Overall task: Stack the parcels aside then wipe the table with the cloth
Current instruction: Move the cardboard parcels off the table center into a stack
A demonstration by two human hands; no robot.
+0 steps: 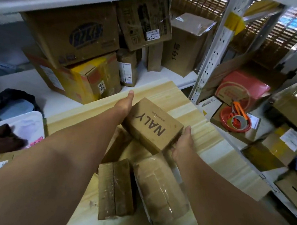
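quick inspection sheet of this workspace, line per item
surface: pale wooden table, bare at the far right.
job's things: NALY box held between both hands above the table; two taped parcels lie side by side nearer the camera; dark brown cloth on a white tray at left.
clutter: red bowl holding a tape roll and an orange-handled tool.
grippers: left hand and right hand grip opposite ends of the box.
cables: nothing seen.
surroundings: shelving crowded with cardboard boxes.
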